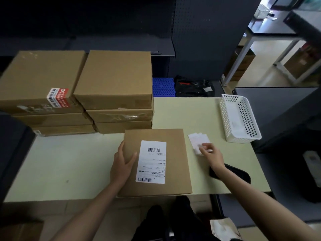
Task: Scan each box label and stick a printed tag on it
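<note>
1. Box (154,162) with its label (151,161) upward was steadied under the left hand (121,164), fingers spread along its edge, probably against sliding.
2. Tags (198,141) were pinched by the right hand (211,154), apparently to pick one.
3. Beyond the hands, stacked boxes (78,91) and a white basket (239,119) were kept on the pale surface (69,162); dark shelving was seen behind.
</note>
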Available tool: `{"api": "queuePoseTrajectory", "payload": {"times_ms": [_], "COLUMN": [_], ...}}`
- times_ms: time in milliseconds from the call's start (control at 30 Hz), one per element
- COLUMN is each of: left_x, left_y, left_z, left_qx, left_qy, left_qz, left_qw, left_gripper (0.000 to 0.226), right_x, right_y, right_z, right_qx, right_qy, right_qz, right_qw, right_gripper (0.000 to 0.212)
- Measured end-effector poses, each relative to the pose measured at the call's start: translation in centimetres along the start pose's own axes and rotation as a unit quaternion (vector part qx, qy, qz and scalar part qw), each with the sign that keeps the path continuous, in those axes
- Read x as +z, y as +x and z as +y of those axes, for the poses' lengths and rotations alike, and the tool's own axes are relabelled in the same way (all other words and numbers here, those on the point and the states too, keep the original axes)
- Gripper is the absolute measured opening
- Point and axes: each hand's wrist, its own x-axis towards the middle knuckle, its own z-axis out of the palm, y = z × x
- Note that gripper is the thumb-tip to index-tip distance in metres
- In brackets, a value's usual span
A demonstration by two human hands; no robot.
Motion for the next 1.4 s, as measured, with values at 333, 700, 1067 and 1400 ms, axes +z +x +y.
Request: {"api": "queuePoseTrajectory", "payload": {"times_ms": [333, 700, 1067, 1400], "left_x": [0.4, 0.8, 0.4, -0.1], "left_y": [-0.3, -0.2, -1.0, 0.2], "left_z": [0.2, -0.1, 1.5, 3.8], "left_qx": [-0.033, -0.043, -0.031, 0.08], "left_qy": [-0.042, -0.049, 0.058, 0.121], "left_qz": [0.019, 0.031, 0.045, 0.052], "left_qw": [0.998, 0.997, 0.997, 0.988], "left_gripper": [0.076, 0.075, 0.075, 0.034], "right_x": [0.2, 0.6, -0.1, 1.6], "right_y": [5.8, 8.3, 6.2, 1.8], "right_z": [0.1, 0.9, -1.6, -6.7], "right_qx": [0.005, -0.013, -0.022, -0.086], "right_qy": [-0.163, -0.274, -0.18, 0.041], "right_qz": [-0.083, -0.098, -0.073, -0.024], "right_qw": [0.983, 0.957, 0.981, 0.995], "right_gripper": [0.053, 0.021, 0.025, 0.012]}}
